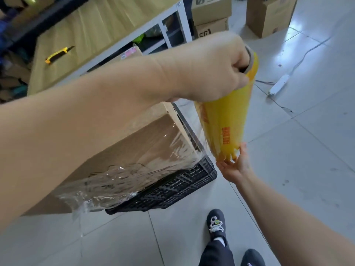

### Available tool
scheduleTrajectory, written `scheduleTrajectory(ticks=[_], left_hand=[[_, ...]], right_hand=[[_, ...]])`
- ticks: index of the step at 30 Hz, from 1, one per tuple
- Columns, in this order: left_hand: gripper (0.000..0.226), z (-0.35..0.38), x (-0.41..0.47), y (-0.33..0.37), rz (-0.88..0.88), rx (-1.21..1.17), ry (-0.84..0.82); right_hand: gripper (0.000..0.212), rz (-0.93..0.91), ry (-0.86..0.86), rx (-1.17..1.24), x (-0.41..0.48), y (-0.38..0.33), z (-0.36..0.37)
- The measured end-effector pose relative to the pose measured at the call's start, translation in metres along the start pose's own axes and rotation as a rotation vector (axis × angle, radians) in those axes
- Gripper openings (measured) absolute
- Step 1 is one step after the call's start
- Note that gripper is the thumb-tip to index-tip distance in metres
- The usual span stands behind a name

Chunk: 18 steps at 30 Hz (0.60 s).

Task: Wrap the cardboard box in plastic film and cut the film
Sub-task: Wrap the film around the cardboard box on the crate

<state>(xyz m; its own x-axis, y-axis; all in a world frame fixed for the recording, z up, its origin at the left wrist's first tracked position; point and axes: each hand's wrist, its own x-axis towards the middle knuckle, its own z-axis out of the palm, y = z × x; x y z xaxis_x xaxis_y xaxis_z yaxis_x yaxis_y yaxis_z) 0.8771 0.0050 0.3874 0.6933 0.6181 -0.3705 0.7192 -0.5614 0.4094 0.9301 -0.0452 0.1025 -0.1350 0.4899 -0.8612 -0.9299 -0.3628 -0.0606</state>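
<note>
A tiled floor (288,169) fills the view, with a cardboard-covered desk (96,35) at the upper left. Near the middle, the cardboard box (134,146) rests on a black slatted crate (182,185). Clear plastic film (119,181) is stretched, wrinkled, over the box's near side and right corner. Just right of the box hangs a tilted yellow film roll (226,121). The left hand (207,68) grips the roll's upper end, fingers clenched into the core. The right hand (233,167) props the lower end with spread, released fingers (222,164). A yellow-and-black knife (58,54) lies on the desk.
</note>
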Motion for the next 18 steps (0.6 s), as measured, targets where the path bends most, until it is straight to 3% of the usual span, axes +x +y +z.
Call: scheduleTrajectory(ticks=[3, 18], left_hand=[[0.019, -0.032, -0.012, -0.021, -0.06, -0.047, 0.158], [0.02, -0.064, 0.054, -0.062, -0.128, -0.101, 0.22]], right_hand=[[0.063, 0.013, 0.039, 0.017, 0.003, -0.006, 0.002], [0.09, 0.0, 0.12, -0.005, 0.036, -0.047, 0.059]])
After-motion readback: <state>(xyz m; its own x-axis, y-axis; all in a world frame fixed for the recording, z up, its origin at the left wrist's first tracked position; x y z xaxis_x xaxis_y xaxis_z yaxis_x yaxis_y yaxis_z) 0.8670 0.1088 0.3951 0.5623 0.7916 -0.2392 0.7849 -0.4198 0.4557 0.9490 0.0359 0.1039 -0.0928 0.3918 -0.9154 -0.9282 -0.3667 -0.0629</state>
